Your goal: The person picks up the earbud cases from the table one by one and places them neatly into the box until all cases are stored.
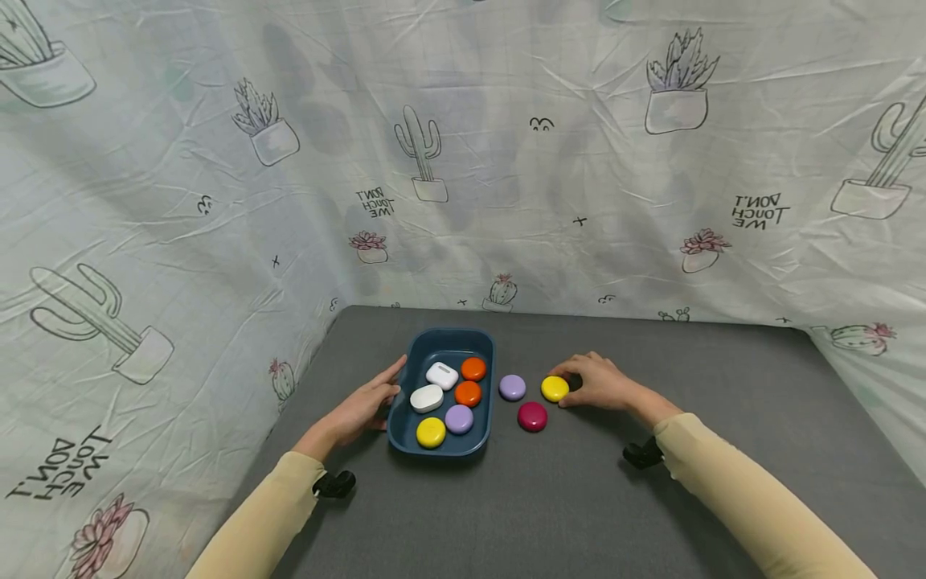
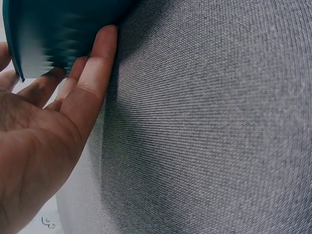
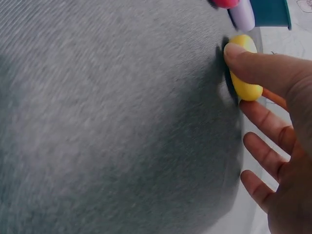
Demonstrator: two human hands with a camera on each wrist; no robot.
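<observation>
My right hand (image 1: pixel 597 383) pinches a glossy yellow rounded disc (image 1: pixel 555 389) low over the table, thumb on one side and fingertips on the other. In the right wrist view its thumb lies across the yellow disc (image 3: pixel 245 87), while the lower fingers stay apart from it. Left of that hand lie a lilac disc (image 1: pixel 512 388) and a crimson disc (image 1: pixel 532 416). My left hand (image 1: pixel 365 408) rests its fairly straight fingers along the left side of a dark blue tray (image 1: pixel 443 451). In the left wrist view those fingers touch the tray's outer wall (image 2: pixel 58 29).
Inside the tray sit two white rounded pieces (image 1: pixel 427 399), two orange discs (image 1: pixel 468 394), a lilac disc (image 1: pixel 459 419) and a yellow disc (image 1: pixel 431 433). A dark grey table (image 1: pixel 550 507) extends beneath everything. Pale cactus-print cloth (image 1: pixel 521 177) hangs behind and at the left.
</observation>
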